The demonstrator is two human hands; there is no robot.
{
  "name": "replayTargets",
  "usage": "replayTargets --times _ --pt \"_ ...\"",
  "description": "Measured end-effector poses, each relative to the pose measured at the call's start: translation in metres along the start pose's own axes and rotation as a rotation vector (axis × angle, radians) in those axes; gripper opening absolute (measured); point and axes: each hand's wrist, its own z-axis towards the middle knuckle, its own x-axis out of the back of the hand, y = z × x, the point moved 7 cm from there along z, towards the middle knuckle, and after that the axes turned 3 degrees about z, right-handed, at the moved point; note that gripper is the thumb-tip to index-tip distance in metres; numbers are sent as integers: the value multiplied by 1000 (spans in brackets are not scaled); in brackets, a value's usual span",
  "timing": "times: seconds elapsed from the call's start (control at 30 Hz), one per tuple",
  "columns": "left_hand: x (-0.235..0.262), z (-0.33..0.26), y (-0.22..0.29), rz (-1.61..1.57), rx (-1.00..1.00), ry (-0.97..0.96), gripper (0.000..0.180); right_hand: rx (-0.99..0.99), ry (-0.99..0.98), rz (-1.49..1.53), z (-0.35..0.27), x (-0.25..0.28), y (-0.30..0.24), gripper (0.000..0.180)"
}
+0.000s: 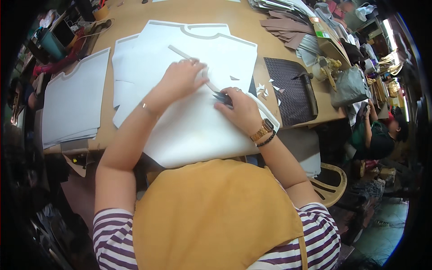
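White cut panels [180, 130] with grey strips along their curved edges lie overlapped on the table in front of me. A narrow grey strip [177, 51] runs slantwise over them, and my left hand [182, 78] has its fingers closed on its middle. The strip's lower end reaches toward the dark blades of small scissors [222, 97], which my right hand [240, 110] grips. Part of the scissors is hidden in the palm. Whether the blades touch the strip I cannot tell. A small grey triangular scrap [234, 78] rests on the white panel to the right.
Stacked white panels [74, 101] lie on the left of the tan table [128, 13]. On the right are a dark woven mat [288, 99], a hammer [310, 94], small scraps [263, 90] and brown pieces [288, 27]. A person [378, 135] is farther right, beyond a chair [333, 184].
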Motion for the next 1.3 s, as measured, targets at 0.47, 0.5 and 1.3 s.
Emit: replayTargets --times 0.47,0.5,1.3 --pt "-11 45 -20 -121 -84 38 42 -154 2 179 16 18 10 39" --pt "-13 46 -22 -167 -70 21 42 -138 31 140 22 21 11 39" --pt "-12 42 -35 -782 118 -203 19 -241 -89 649 69 -14 34 36"
